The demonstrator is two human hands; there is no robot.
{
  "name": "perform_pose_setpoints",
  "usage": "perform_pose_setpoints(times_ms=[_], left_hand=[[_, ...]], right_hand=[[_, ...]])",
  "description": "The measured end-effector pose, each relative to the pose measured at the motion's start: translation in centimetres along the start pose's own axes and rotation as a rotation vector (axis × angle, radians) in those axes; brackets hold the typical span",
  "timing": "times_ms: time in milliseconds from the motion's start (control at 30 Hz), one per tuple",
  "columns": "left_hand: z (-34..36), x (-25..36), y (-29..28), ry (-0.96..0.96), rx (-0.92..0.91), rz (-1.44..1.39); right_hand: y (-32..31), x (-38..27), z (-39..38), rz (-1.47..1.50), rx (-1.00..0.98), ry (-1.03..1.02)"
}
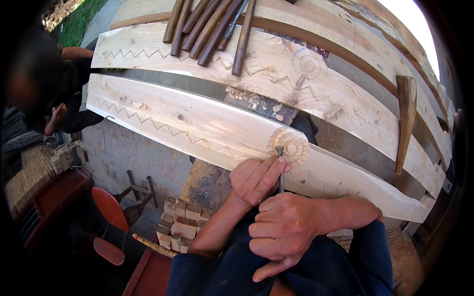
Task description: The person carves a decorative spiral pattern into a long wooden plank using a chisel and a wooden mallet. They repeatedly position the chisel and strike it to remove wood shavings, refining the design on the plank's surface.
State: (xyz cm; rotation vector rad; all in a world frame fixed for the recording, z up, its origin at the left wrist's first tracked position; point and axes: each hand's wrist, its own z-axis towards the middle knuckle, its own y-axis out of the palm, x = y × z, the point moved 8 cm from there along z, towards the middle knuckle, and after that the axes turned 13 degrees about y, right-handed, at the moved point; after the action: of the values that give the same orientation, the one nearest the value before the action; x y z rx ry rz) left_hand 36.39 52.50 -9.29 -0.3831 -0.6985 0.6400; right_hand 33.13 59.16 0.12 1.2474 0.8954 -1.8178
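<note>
The near plank (222,129) leaves passage leftward (wooden handles (220,34) obstruct beyond it).

You can read no text, label, brand, number or sign on anything in view, neither on the board (163,117) before you nor on your chisel (281,184).

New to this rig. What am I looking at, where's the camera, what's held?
No machine here: just a person's two bare hands. The one picture comes from a wide fisheye camera worn on the head, looking down, so straight edges bend. Picture left is the person's left.

The left hand holds a metal chisel near its tip; the right hand is closed around it further back. The tip is at a carved rosette on a long pale board.

Beyond lies a second board, with wood-handled tools partly across it. A club-shaped wooden tool lies at right. Another person is at far left.
</note>
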Motion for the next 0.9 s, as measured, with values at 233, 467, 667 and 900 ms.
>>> perform_pose_setpoints(times_ms=[233,467,667,900], left_hand=[[-0.3,-0.2,0.0,-0.019,-0.018,-0.008],[-0.7,-0.1,-0.3,-0.005,0.029,-0.017],[1.1,-0.3,-1.0,-0.012,0.049,-0.094],[4.7,-4.9,-1.5,-0.426,0.026,-0.259]], right_hand=[[0.5,0.8,0.2,0.022,0.049,-0.023],[2.5,0.9,0.5,-0.126,0.108,-0.092],[1.9,-2.0,1.7,-0.434,0.292,-0.129],[-11.9,4.3,5.6,0.365,0.659,0.516]])
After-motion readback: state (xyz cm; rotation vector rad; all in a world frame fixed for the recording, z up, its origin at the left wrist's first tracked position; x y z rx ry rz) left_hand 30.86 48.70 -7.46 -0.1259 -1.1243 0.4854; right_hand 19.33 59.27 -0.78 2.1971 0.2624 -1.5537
